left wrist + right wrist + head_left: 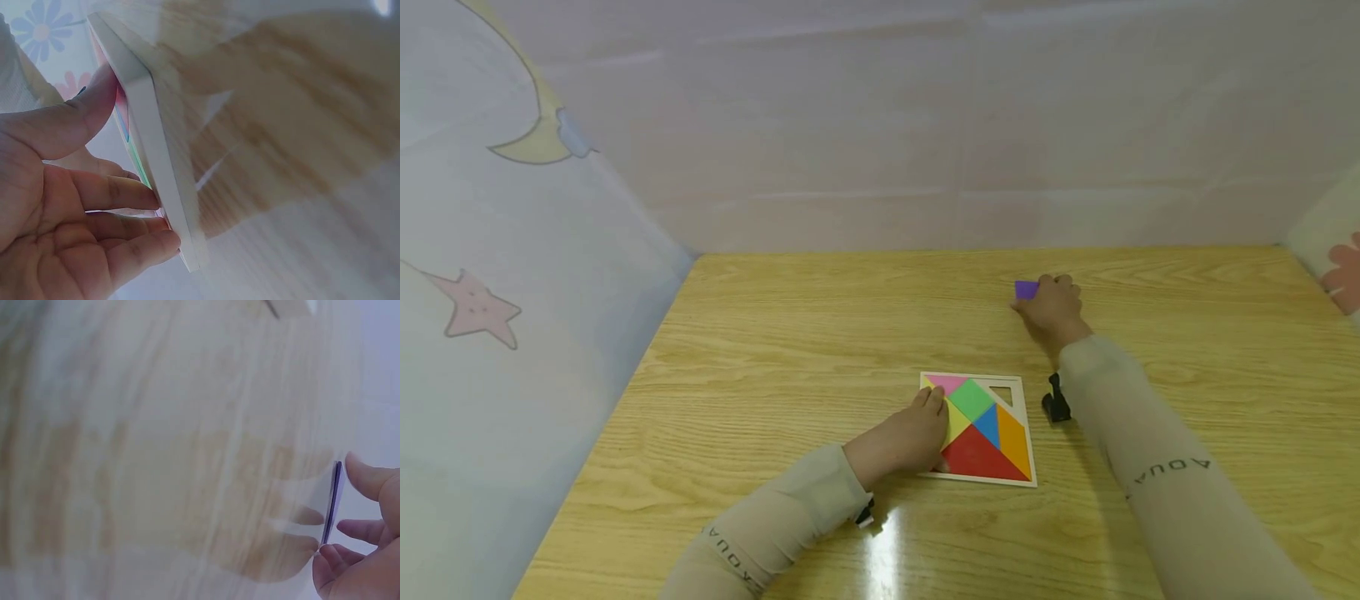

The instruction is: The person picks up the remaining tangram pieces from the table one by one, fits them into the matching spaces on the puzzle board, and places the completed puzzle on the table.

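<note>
A tangram tray (1032,442) with a white frame lies flat on the table, holding red, yellow, green, blue, orange and pink pieces. At its upper right corner, a small triangular gap shows brown beneath. My left hand (913,433) rests on the tray's left side, with thumb (103,103) and fingertips (159,244) on the top along that edge. Farther back and to the right, my right hand (1054,304) holds a purple tangram piece (1026,289) between thumb and fingers, close over the tabletop. The hand covers the piece's right part.
The wood-grain table (775,333) meets a pale cloth wall (820,167) at the back. Another cloth, printed with a moon and a star (481,308), hangs at the left. Black wrist camera mounts (1056,400) sit under both sleeves.
</note>
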`<action>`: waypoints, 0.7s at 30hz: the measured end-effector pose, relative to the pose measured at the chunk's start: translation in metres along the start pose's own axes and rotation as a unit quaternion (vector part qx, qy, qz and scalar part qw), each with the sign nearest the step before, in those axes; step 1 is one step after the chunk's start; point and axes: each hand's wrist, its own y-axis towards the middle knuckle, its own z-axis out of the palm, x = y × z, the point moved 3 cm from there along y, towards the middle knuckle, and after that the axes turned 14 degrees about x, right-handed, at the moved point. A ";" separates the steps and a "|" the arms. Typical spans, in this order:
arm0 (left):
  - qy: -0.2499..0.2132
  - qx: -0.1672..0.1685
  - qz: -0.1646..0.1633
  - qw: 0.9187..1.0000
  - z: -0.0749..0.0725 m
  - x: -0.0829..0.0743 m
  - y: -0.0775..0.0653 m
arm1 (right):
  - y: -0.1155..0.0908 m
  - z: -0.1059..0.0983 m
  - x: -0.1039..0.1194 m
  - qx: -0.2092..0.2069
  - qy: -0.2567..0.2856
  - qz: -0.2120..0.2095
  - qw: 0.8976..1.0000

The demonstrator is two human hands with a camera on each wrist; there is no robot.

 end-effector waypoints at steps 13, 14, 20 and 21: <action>0.030 -0.001 0.007 1.000 -0.001 -0.001 -0.003 | 0.001 -0.003 -0.001 0.018 -0.016 0.012 1.000; 0.021 -0.001 0.007 1.000 -0.001 -0.001 -0.003 | 0.001 -0.003 -0.002 0.020 -0.017 0.015 1.000; -0.019 0.001 0.008 1.000 0.000 0.000 -0.002 | 0.005 -0.003 -0.009 0.032 -0.024 0.012 0.999; -0.020 0.002 0.008 1.000 0.000 0.000 -0.002 | 0.006 -0.003 -0.010 0.033 -0.026 0.010 0.999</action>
